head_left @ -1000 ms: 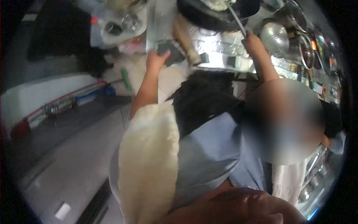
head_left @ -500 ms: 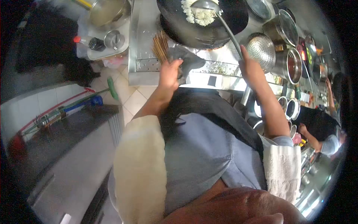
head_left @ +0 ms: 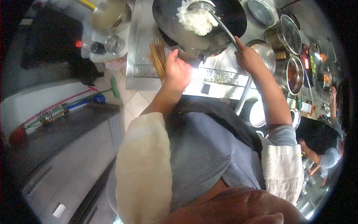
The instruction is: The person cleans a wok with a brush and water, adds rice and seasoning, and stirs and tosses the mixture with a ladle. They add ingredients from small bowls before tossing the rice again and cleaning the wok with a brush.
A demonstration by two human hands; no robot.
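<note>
Two hands busy at the stove, and stuff shifted quick in the last half second. Rice (head_left: pixel 194 19) that was spread loose over the far side of the wok (head_left: pixel 199 22) is now heaped into one tight white mound, with the ladle (head_left: pixel 201 6) bowl pressed against its top. My read is the cook just tossed or scooped it together, so the stir-fry is mid-turn, not ready to plate.

Left hand (head_left: pixel 178 71) has slid up from the counter edge toward the wok's near rim. It's curled around a dark rag (head_left: pixel 190 56) at the handle, fingers closed on it. Right hand (head_left: pixel 247 58) is clenched round the ladle's long shaft, low down, in front of the perforated strainer (head_left: pixel 265 54).

So the rice sits ahead of both hands, up past the wrists, nearer the left side of the pan. Bundle of chopsticks (head_left: pixel 157 58) stands just left of the left hand, not touched. Pots (head_left: pixel 292 72) line the right.
</note>
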